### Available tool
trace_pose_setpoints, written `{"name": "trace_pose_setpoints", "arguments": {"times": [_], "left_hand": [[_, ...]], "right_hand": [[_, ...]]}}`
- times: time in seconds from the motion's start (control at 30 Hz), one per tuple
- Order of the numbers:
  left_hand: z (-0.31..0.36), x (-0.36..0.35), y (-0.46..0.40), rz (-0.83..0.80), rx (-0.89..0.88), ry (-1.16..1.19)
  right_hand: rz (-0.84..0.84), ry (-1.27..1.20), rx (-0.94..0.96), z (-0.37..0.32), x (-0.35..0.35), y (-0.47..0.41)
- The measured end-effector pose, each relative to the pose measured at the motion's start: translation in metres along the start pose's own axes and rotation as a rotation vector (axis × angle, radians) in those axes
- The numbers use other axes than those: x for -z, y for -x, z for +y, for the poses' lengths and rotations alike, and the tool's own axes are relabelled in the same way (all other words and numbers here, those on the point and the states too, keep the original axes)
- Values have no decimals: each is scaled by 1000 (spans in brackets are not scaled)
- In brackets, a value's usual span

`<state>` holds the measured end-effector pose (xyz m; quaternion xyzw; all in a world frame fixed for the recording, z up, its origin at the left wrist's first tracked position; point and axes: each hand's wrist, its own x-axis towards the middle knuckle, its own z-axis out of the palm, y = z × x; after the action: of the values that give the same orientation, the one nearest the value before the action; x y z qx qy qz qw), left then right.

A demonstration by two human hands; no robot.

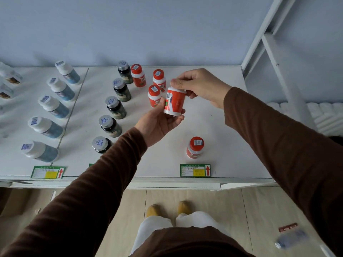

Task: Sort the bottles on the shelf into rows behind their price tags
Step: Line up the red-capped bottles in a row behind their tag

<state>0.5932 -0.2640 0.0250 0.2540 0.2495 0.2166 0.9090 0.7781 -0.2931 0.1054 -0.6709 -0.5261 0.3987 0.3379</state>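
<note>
So the person has an orange bottle (174,103) up in the air over the shelf (222,112), both hands on it. The left hand (159,123) cups it from below with fingers wrapped around the body, and the right hand (200,86) pinches the top end, thumb and fingers curled over it. It's tilted a bit, hovering just beside the loose orange ones.

Progress looks decent from here. The white-capped blue bottles (53,106) are already in a neat line running back from the left price tag (47,172). The dark bottles with silver caps (116,107) are lined up too, though their tag is mostly hidden behind the left sleeve. Those two rows look done.

The orange lot is the leftover job. Only one orange bottle (195,147) stands behind the right price tag (195,170). Three more orange bottles (155,84) sit bunched near the back, right next to the dark row, not in any line. So probably the held one goes behind that front one, then the three stragglers after it.
</note>
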Motion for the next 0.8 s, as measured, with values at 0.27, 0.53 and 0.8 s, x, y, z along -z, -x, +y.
{"name": "trace_pose_setpoints", "arguments": {"times": [0.27,0.53,0.8], "left_hand": [[-6,-5,-18,31,-72,-446],[-17,5,-31,308,-217,-1403],[-20,16,-27,383,-283,-1784]], "right_hand": [[5,302,112,21,13,18],[-54,591,127,62,-5,37],[-97,669,146,78,-18,42]]}}
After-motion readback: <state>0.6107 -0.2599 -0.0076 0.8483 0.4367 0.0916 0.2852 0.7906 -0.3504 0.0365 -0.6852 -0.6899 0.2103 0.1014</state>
